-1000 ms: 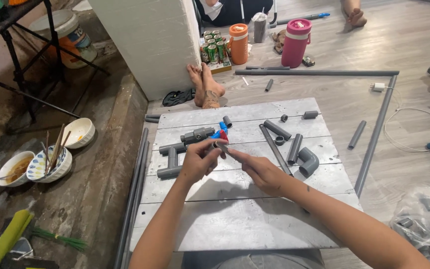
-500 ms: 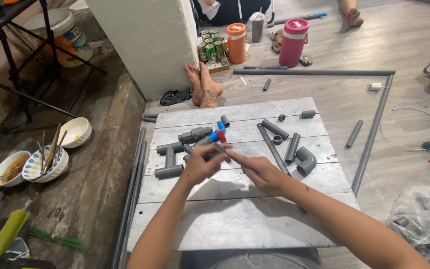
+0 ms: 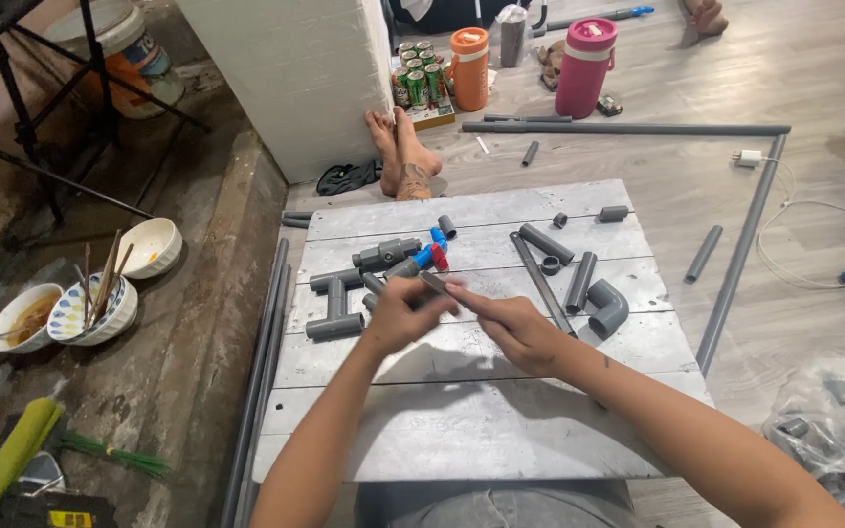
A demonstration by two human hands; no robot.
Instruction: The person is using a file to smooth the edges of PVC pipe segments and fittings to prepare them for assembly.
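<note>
Currently a short grey pipe piece (image 3: 434, 284) is held betw. both hands above the board (image 3: 462, 430), near its middle. L hand (image 3: 398, 315) is curled round the near end, fingers closed on it; R hand (image 3: 511, 328) has thumb & forefinger pinched narrow on the other end, remaining fingers folded under. Just behind the hands a valve w/ blue & red handle (image 3: 432, 249) is seen lying on the board, beside a grey coupling (image 3: 383, 254) and a tee assy (image 3: 334, 308). To the right, well apart from the hands, an elbow (image 3: 606, 308), a short pipe (image 3: 579, 284) and a long thin pipe (image 3: 540, 284) are laid out. Off the board, bowls w/ chopsticks (image 3: 95, 308) are set on the concrete at left; a pink bottle (image 3: 584, 68) and orange bottle (image 3: 468, 68) are stood on the floor beyond. Another person's bare feet (image 3: 403, 161) are seen by the white pillar (image 3: 295, 78)
</note>
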